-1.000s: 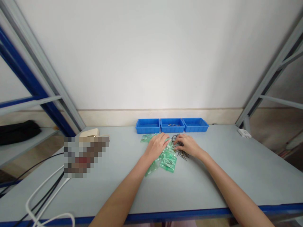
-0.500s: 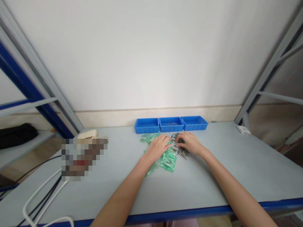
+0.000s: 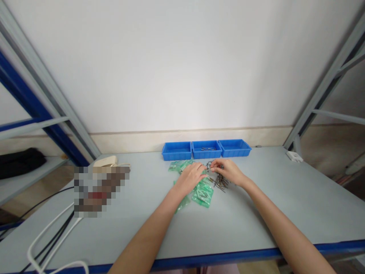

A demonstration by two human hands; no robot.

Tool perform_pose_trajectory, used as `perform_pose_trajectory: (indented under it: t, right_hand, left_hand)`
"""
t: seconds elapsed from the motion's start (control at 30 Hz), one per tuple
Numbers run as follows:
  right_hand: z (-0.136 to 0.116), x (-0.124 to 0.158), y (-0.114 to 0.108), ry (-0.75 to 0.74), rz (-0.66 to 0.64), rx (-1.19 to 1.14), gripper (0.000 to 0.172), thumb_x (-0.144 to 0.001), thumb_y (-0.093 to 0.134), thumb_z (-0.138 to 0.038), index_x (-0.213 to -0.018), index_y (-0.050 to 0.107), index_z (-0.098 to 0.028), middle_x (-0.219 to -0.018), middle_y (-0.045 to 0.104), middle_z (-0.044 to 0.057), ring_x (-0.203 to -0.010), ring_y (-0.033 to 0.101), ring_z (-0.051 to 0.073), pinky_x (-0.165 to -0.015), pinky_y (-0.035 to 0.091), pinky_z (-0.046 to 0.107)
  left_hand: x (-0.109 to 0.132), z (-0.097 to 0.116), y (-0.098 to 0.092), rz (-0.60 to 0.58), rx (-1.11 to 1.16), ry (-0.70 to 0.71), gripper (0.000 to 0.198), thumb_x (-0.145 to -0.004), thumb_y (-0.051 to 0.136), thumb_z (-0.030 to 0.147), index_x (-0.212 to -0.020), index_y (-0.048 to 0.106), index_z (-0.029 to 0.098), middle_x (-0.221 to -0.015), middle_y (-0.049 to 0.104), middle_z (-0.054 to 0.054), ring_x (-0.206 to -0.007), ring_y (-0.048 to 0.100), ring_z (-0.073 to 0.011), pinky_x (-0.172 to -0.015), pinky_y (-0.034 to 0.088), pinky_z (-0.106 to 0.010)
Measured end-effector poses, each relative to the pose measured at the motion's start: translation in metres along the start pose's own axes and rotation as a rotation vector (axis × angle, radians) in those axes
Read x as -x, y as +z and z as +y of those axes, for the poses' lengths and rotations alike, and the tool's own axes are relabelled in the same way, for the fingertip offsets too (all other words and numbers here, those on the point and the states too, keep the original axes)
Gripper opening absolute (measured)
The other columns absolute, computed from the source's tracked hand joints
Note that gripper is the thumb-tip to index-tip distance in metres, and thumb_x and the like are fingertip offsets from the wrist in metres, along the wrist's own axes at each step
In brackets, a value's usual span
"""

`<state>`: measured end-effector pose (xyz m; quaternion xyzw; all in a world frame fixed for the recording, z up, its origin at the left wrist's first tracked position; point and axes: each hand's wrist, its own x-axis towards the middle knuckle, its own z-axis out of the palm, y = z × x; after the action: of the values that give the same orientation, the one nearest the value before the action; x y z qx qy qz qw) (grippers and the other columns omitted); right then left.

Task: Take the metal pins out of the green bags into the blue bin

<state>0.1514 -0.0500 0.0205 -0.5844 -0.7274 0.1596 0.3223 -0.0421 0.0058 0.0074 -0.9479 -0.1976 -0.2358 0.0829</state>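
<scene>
My left hand (image 3: 193, 176) lies over crinkled green plastic bags (image 3: 203, 195), its fingers bent and its thumb held a little below them. What those fingers grip, if anything, is hidden. My right hand (image 3: 226, 169) has thumb and forefinger pinched on a thin metal piece close to the left fingertips. Under and beside the right hand lies a loose pile of slim dark metal pieces (image 3: 221, 182), like drill bits, some with brassy parts. Through the green plastic, similar slim shapes show.
Behind the hands stand three joined blue trays: a left tray (image 3: 177, 156), a middle tray (image 3: 207, 155) with several thin metal pieces, and a right tray (image 3: 235, 153). A white adapter (image 3: 294, 156) sits far right. Cables (image 3: 54, 228) and a cream box (image 3: 105, 163) lie left.
My right hand has lifted slightly from the pile, and its thumb and forefinger have closed on a thin metal piece. My left hand is nearly still.
</scene>
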Motion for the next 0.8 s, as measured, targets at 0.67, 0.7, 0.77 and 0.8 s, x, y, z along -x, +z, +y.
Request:
perform_pose_trajectory:
  t: [0.67,0.7,0.77,0.8]
  right_hand:
    - [-0.015,0.002,0.0,-0.107,0.04,-0.011,0.032,-0.09,0.043,-0.039,-0.074,0.061,-0.017,-0.075,0.063,0.001,-0.071,0.055,0.014,-0.069,0.038,0.024]
    - [-0.016,0.002,0.0,-0.117,0.049,0.002,0.033,-0.09,0.042,-0.039,-0.073,0.06,-0.017,-0.076,0.062,0.001,-0.072,0.055,0.014,-0.069,0.038,0.024]
    - [-0.016,0.002,0.0,-0.127,0.051,0.013,0.036,-0.092,0.04,-0.038,-0.069,0.058,-0.017,-0.074,0.06,0.001,-0.072,0.054,0.014,-0.069,0.037,0.024]
    - [-0.017,0.003,0.0,-0.129,0.046,0.012,0.038,-0.092,0.038,-0.038,-0.067,0.057,-0.016,-0.073,0.06,0.001,-0.072,0.054,0.014,-0.069,0.037,0.024]
  left_hand:
    - [0.0,-0.001,-0.001,0.177,0.045,-0.075,0.029,-0.093,0.035,0.034,-0.084,0.055,0.016,-0.078,0.064,-0.003,-0.074,0.058,-0.0152,-0.069,0.039,-0.029]
    - [0.0,-0.001,-0.001,0.185,0.053,-0.072,0.029,-0.093,0.034,0.034,-0.087,0.055,0.016,-0.08,0.064,-0.003,-0.075,0.058,-0.0152,-0.07,0.039,-0.028]
    - [0.001,0.0,-0.002,0.189,0.053,-0.066,0.03,-0.094,0.032,0.032,-0.086,0.056,0.016,-0.08,0.064,-0.003,-0.078,0.059,-0.0152,-0.071,0.039,-0.028]
    - [0.0,0.0,-0.003,0.184,0.047,-0.065,0.031,-0.094,0.031,0.031,-0.085,0.056,0.016,-0.079,0.064,-0.003,-0.078,0.059,-0.0153,-0.071,0.039,-0.028]
